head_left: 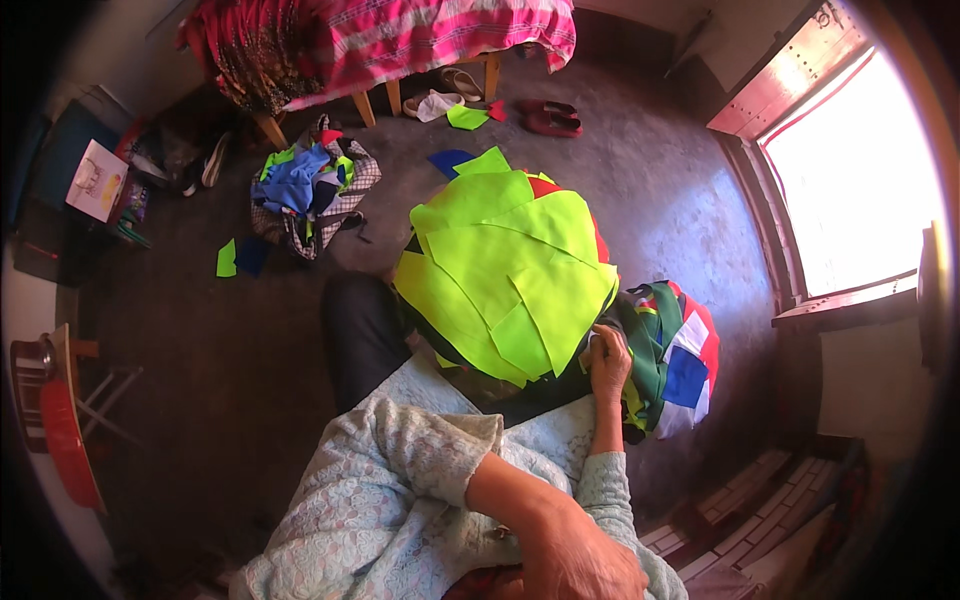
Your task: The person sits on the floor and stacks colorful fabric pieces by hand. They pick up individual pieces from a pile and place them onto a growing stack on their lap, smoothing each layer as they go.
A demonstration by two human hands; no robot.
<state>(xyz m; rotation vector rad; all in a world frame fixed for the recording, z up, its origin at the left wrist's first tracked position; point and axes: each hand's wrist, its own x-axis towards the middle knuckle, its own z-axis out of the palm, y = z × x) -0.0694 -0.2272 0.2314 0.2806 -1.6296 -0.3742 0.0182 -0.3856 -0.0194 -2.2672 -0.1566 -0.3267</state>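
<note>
A broad, rounded pile of fluorescent yellow-green cloth pieces (510,270) lies in front of my knees, overlapping in layers. Red and blue cloth peeks out at its far edge. Beside the pile's near right edge, my right hand (608,362) has its fingers bent together; whatever they may hold is hidden. Across my body reaches my left forearm, and my left hand (585,565) is low in the picture against my right sleeve, its fingers out of sight. Just right of my right hand sits a bundle of green, white, red and blue cloth (675,365).
A checked bag (365,165) stuffed with cloth scraps stands at far left. Loose green scraps (226,258) lie beside it. A pink-covered bed (400,45) is at the back, with dark red shoes (550,118) near it. A bright doorway (850,180) opens at right; a red stool (68,440) is left.
</note>
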